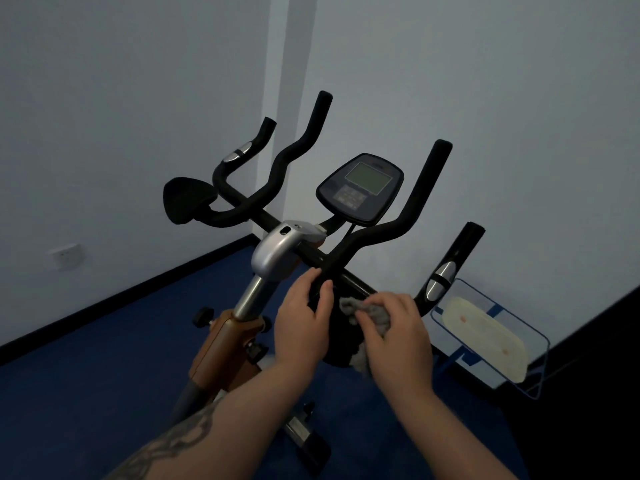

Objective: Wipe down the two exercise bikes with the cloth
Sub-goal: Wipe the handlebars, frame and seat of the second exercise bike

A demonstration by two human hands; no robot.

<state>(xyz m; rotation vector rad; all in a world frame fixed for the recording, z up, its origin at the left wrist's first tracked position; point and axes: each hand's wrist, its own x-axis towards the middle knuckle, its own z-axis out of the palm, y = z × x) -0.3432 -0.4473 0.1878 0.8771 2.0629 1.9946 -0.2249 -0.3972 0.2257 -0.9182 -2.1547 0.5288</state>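
Head: hands [349,327] press crumpled grey cloth [375,311] on padded black handlebar [377,233].

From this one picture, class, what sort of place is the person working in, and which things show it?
Probably a small gym or exercise room: an exercise bike with a console and handlebars, blue carpet, bare walls.
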